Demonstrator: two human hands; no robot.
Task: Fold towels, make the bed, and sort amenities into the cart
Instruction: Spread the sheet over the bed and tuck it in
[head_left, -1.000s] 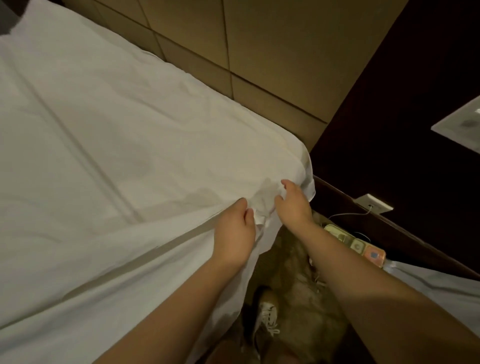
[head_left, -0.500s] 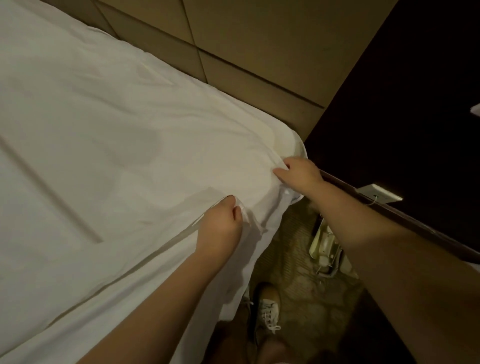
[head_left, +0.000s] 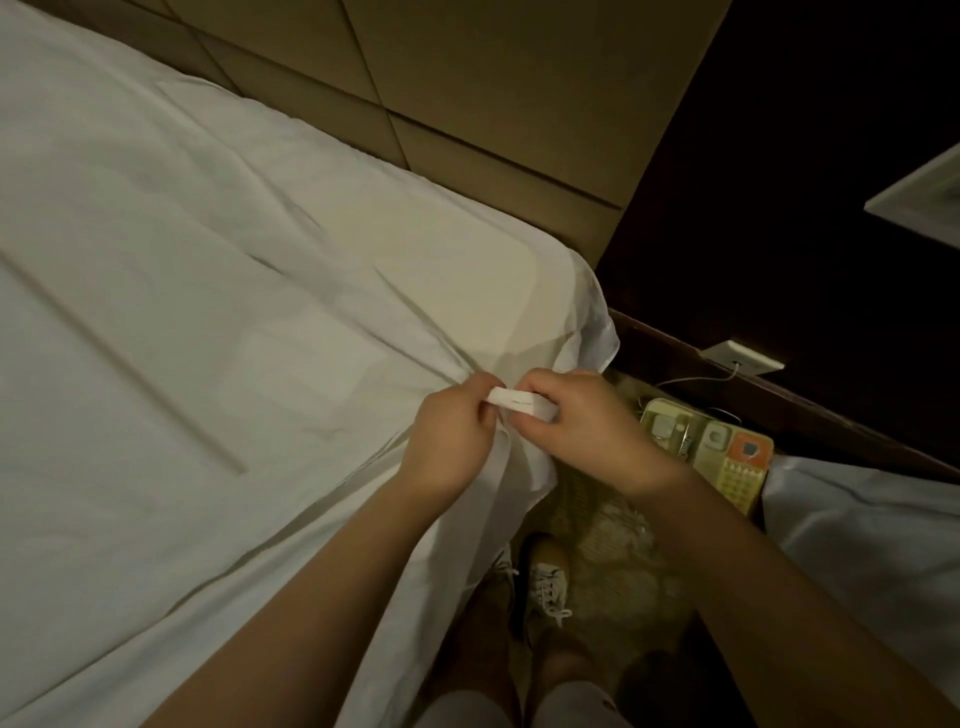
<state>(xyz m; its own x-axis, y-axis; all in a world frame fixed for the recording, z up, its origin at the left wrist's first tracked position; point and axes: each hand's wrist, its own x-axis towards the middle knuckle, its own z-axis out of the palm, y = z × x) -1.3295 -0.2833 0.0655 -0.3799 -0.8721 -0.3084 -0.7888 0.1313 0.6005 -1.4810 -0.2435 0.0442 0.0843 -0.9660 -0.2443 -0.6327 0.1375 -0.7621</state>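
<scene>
As two hands (head_left: 447, 441) (head_left: 576, 421) pinch, one sheet (head_left: 208, 260)

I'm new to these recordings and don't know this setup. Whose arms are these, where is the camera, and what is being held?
There is no machine here. A person works with bare hands, and the single camera sits on their head, looking forward and down. The two arms reaching in from the bottom of the picture are therefore the wearer's own. A white sheet lies spread out in front of them, next to a padded wall panel. At the sheet's near corner, the left hand and the right hand each pinch one end of a narrow white strip, apparently a folded edge of the sheet. Down on the floor you can see a telephone and the wearer's shoe.
</scene>
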